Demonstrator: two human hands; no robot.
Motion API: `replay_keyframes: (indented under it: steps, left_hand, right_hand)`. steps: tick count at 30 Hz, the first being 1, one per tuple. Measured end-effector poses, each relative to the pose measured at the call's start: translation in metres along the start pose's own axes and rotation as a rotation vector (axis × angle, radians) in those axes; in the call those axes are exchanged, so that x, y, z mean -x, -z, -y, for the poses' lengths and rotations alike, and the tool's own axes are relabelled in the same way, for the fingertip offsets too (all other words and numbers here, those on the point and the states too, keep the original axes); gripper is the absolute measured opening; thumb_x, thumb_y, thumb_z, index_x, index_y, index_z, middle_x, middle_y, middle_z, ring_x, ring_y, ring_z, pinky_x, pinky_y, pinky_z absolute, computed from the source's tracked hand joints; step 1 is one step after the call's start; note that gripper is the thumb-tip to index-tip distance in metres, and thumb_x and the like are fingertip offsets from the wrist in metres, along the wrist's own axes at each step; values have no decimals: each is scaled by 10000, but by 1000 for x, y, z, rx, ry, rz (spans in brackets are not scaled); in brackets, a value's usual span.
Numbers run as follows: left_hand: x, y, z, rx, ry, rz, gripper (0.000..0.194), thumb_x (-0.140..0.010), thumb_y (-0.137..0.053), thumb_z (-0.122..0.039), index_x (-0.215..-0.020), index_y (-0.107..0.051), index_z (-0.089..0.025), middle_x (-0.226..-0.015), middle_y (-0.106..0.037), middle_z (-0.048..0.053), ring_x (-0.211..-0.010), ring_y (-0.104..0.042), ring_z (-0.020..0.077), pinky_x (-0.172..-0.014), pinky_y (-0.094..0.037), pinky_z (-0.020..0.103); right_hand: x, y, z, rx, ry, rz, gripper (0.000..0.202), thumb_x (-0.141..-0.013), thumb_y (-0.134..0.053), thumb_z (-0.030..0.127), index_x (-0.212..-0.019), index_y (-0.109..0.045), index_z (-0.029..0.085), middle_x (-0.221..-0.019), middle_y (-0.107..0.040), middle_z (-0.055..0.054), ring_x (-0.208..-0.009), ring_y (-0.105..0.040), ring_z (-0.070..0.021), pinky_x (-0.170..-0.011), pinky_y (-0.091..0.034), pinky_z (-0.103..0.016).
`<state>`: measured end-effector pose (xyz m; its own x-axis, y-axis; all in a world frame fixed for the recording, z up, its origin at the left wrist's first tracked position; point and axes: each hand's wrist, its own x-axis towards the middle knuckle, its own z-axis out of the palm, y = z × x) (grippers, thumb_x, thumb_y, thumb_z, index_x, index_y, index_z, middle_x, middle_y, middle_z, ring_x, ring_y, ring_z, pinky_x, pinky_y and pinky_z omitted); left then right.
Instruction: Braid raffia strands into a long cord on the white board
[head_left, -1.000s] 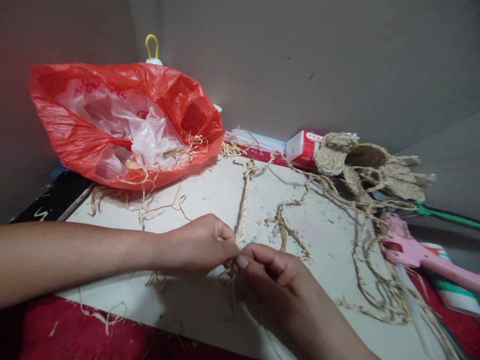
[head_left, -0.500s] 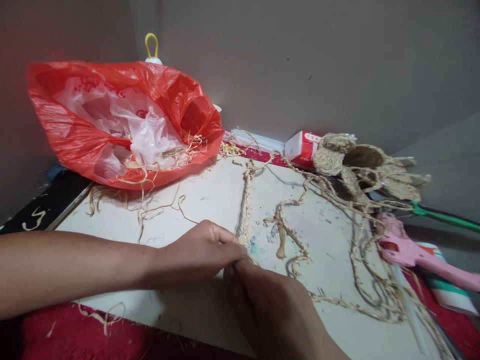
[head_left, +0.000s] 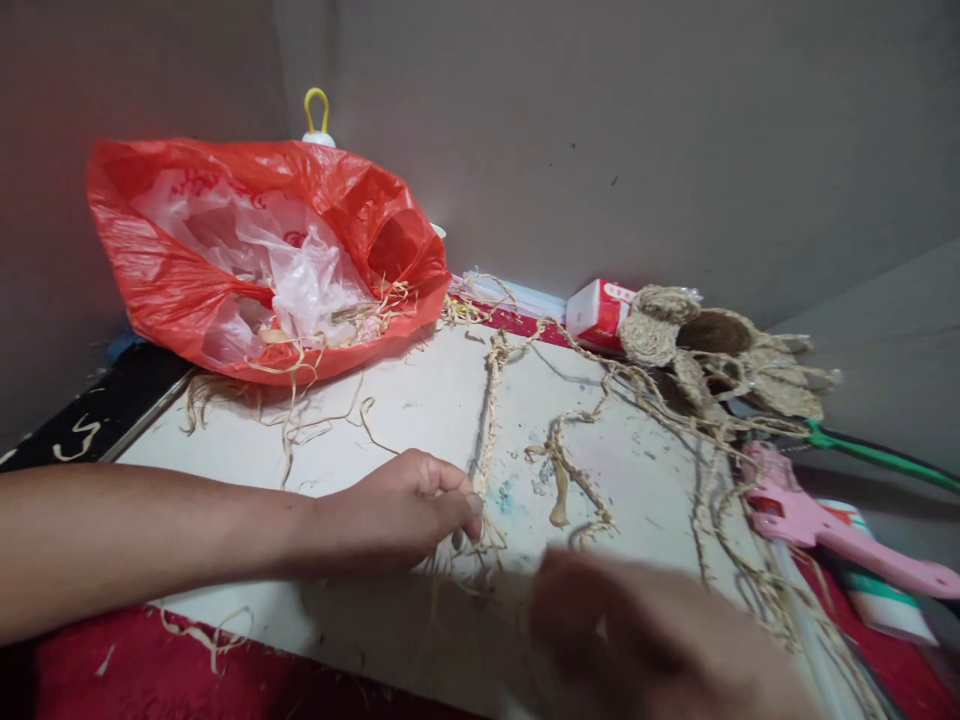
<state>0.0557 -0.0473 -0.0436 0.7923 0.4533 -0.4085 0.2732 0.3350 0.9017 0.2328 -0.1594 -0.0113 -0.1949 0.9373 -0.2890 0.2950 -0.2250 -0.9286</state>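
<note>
My left hand (head_left: 420,510) is closed, thumb and fingers pinching the near end of a pale braided straw cord (head_left: 489,415). Loose fibre ends (head_left: 484,550) fan out just below those fingertips. The braid runs away from me over the white board (head_left: 420,400) and joins a longer cord toward the back. To the right, apart from the braid, my right hand (head_left: 637,630) is smeared by motion; its fingers cannot be made out. Near it, another knotted straw cord (head_left: 577,465) lies on the board.
A red plastic bag (head_left: 300,160) of straw and clear plastic stands at the back left. At the right are woven straw pieces (head_left: 656,330), a red and white box (head_left: 596,310), a pink glue gun (head_left: 787,510) and a white tube (head_left: 885,580). Red cloth (head_left: 112,670) shows along the near edge.
My right hand has come away from my left and moved right. Loose strand ends now show below my left fingers, which still pinch the braid. The view has shifted slightly.
</note>
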Motion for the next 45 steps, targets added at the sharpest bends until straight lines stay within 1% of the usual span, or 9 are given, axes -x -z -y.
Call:
replay_keyframes:
  steps: [4,7,10,16,24,28,32,36,45]
  left_hand:
    - [-1,-2,1,29,-58,-29,263,-847,-507,-361,-725,-587,-142,-531,-440,-61,-486,-334,73,-493,-270,207]
    - [-3,-4,2,98,-124,-14,240,-844,-497,-308,-685,-553,-137,-612,-522,-31,-585,-456,80,-599,-354,206]
    - [-4,-5,4,169,-130,55,249,-853,-486,-324,-681,-520,-148,-608,-551,-22,-611,-520,99,-623,-385,222]
    - [-1,-1,4,51,-77,14,320,-825,-556,-439,-726,-581,-135,-593,-528,-31,-532,-418,82,-525,-321,207]
    - [1,5,-1,55,-64,103,282,-856,-522,-421,-776,-550,-152,-582,-411,-68,-487,-303,63,-491,-278,196]
    - [1,8,1,-66,-52,99,233,-876,-483,-356,-778,-547,-155,-615,-415,-57,-525,-335,71,-517,-291,201]
    - [-1,9,1,-195,-109,111,249,-890,-440,-308,-826,-617,-146,-684,-514,-26,-609,-425,88,-607,-356,213]
    - [-4,9,-1,-181,-137,129,263,-883,-446,-300,-812,-642,-140,-701,-585,-1,-643,-481,104,-636,-386,215]
    - [1,13,-14,-298,-99,139,244,-874,-457,-318,-740,-591,-165,-550,-447,-57,-506,-348,86,-513,-312,203]
  right_hand:
    - [-26,5,-1,-301,-69,-483,266,-883,-557,478,-844,-642,229,-759,-627,-31,-640,-553,-163,-529,-444,-260]
    - [-41,-14,-3,-477,-233,-376,293,-788,-688,458,-922,-625,205,-770,-629,-25,-703,-574,-168,-635,-461,-273]
    - [-44,-28,-4,-499,-277,-206,339,-819,-631,513,-813,-596,177,-629,-563,1,-586,-498,-133,-555,-396,-245]
    - [-43,-20,-10,-463,-255,-59,407,-873,-549,540,-692,-492,180,-537,-325,76,-470,-221,-77,-438,-169,-219]
    - [-45,1,-2,-320,-204,153,349,-870,-578,504,-766,-522,176,-572,-344,67,-496,-255,-84,-440,-207,-210]
    - [-42,5,5,-18,-113,103,316,-902,-534,471,-749,-548,194,-699,-495,3,-648,-437,-133,-593,-378,-238]
    - [-41,4,5,144,-50,68,315,-942,-455,439,-754,-569,214,-759,-562,-27,-750,-507,-179,-679,-413,-279]
    - [-45,3,-2,-24,-106,136,357,-951,-439,463,-750,-546,188,-659,-482,8,-614,-429,-129,-575,-361,-239]
    - [-50,1,-15,-485,-268,179,353,-875,-551,450,-650,-456,196,-499,-324,88,-416,-186,-69,-387,-130,-219]
